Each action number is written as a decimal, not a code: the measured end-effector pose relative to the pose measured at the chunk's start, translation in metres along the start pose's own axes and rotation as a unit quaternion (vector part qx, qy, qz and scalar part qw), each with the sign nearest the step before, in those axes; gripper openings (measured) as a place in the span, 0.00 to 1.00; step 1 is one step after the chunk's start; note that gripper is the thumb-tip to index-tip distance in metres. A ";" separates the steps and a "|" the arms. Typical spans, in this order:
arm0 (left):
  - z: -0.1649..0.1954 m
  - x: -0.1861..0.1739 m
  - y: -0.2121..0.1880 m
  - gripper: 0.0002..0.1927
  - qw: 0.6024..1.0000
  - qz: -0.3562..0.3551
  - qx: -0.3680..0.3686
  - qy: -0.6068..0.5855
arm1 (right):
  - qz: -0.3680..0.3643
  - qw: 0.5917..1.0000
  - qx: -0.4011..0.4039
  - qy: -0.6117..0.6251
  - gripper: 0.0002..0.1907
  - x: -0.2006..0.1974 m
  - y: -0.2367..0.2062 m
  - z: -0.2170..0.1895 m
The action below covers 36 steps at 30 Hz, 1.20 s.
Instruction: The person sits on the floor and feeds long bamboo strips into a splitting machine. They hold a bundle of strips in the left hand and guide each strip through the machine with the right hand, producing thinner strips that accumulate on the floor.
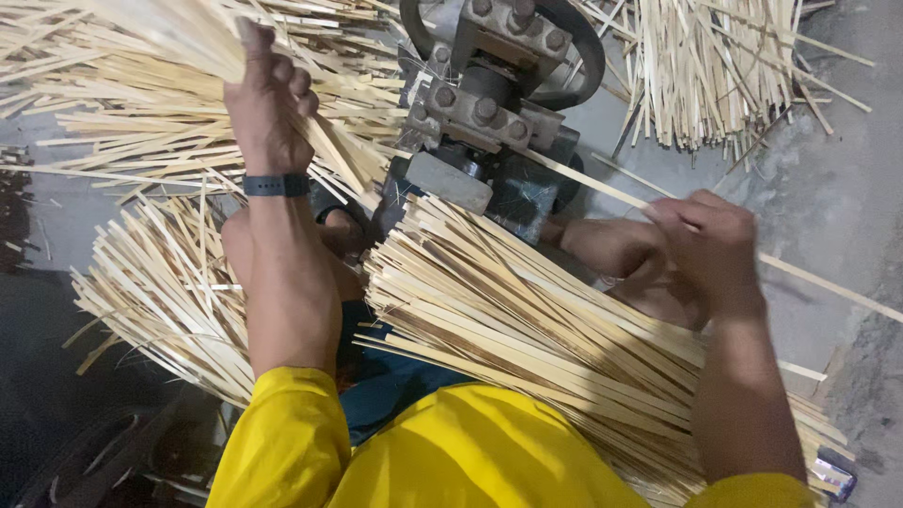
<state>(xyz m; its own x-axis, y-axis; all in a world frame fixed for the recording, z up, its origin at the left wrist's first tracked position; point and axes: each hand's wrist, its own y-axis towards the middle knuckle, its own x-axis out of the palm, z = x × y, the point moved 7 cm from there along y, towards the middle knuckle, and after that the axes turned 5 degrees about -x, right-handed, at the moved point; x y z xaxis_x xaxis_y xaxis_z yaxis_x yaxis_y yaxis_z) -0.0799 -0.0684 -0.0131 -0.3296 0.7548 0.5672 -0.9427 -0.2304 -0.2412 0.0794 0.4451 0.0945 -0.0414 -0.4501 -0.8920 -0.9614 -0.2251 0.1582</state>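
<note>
yellow sleeves [451, 452] fill the bottom edge, closest to the camera. just past them a thick bundle of strips [527, 320] lies across the lap: pale, flat, thin wood slivers, some with darker brown edges, packed side by side. its long axis runs from upper left by the machine down to lower right, ends fanning out past the right forearm. right hand [705, 249] is closed in a narrow pinch on a single strip [602, 188]; that strip is pale and straight, one end at the machine, the other running down-right past the hand toward the frame's right edge, same diagonal as the bundle. left hand [268, 103] is raised, black band [276, 184] on the wrist, fingers wrapped tight round a handful of strips [188, 38] that fans out toward the top left corner, with a few ends hanging down-right below the palm. a second pile [160, 282] lies left of the left forearm, strips pointing roughly up-left to down-right. beyond the hands sits a dark metal machine [489, 94] with bolted plates and a round housing, touching the top end of the lap bundle. farther still, loose strips [724, 66] stand near vertical at top right, and more lie near flat at left behind the raised hand. open room: bare grey floor [828, 207] on the right, crossed only by the single strip; left and centre are crowded with strips right up to the machine.
</note>
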 end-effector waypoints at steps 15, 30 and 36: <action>0.012 0.042 -0.023 0.24 0.991 -0.012 0.029 0.128 | -0.068 0.907 0.395 0.127 0.13 0.029 -0.017 0.008; 0.004 0.030 -0.015 0.21 0.996 -0.006 0.020 0.091 | -0.226 0.955 0.190 0.039 0.15 0.070 -0.049 -0.025; 0.003 0.025 -0.012 0.20 0.998 -0.014 0.008 0.067 | -0.130 0.960 0.233 0.086 0.09 0.035 -0.047 -0.009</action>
<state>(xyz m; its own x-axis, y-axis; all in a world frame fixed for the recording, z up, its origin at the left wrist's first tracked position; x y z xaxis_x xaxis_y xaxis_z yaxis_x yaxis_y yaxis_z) -0.0771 -0.0488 0.0057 -0.2940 0.8358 0.4637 -0.9526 -0.2167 -0.2134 0.1255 0.4320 0.0592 0.2230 -0.5756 -0.7867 -0.9522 0.0442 -0.3022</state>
